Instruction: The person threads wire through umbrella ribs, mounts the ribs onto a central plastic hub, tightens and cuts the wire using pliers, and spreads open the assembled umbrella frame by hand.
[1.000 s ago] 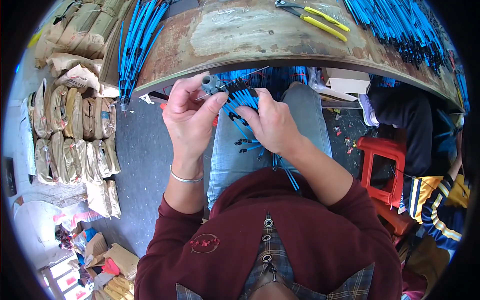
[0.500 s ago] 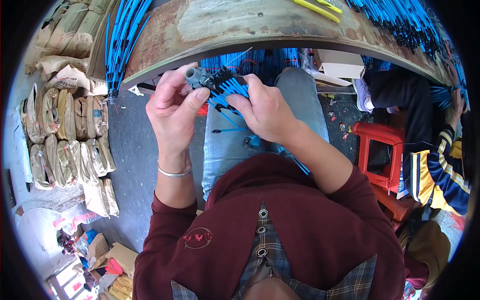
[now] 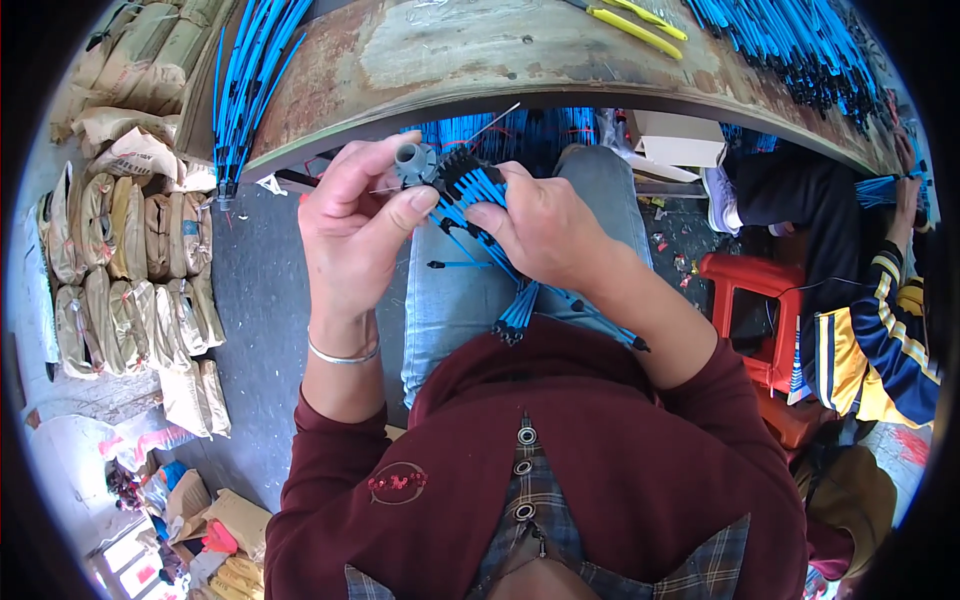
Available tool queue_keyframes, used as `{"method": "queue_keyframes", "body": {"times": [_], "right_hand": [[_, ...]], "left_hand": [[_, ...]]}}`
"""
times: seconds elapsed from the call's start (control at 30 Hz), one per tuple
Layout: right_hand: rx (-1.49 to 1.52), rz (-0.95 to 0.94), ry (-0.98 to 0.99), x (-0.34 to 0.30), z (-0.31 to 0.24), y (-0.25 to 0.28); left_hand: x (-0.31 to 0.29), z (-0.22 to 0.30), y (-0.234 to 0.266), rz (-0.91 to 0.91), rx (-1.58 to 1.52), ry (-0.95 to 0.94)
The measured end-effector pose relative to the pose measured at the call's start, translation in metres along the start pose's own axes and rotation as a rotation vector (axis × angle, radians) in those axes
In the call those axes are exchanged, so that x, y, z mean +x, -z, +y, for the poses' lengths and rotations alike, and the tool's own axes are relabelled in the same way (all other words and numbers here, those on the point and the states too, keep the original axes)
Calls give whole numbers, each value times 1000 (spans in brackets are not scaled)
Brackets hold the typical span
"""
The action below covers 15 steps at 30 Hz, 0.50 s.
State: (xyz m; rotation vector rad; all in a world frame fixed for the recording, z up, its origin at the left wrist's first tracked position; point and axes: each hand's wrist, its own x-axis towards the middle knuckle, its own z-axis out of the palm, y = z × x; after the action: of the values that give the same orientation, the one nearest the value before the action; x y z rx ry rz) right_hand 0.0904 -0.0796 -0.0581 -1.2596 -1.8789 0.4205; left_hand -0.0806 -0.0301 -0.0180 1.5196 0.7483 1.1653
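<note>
Over my lap, just below the table edge, my left hand pinches a grey toothed plastic hub between thumb and fingers. Its round tube opening faces up. Close beside the hub, my right hand is closed around a bundle of thin blue rods with black ends. Black end pieces cluster against the hub; whether each one is joined to it I cannot tell. A thin metal wire slants up from the cluster. Below my right hand, the rods' other ends fan out over my lap.
The worn wooden table bears yellow-handled pliers and blue rods at left and right. Wrapped packages line the left side. At right are a red stool and a co-worker's hand near blue rods.
The hub has shifted slightly right and tipped, with its opening turned further up. The rods' lower ends have swung into fuller view below my right hand. Both hands keep their hold.
</note>
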Motion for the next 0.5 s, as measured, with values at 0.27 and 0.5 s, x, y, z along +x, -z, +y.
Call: {"method": "queue_keyframes", "body": {"times": [0.27, 0.5], "right_hand": [[170, -107, 42, 8, 8, 0], [340, -229, 70, 9, 15, 3]], "left_hand": [[5, -7, 21, -173, 44, -97], [11, -9, 25, -348, -8, -181]]}}
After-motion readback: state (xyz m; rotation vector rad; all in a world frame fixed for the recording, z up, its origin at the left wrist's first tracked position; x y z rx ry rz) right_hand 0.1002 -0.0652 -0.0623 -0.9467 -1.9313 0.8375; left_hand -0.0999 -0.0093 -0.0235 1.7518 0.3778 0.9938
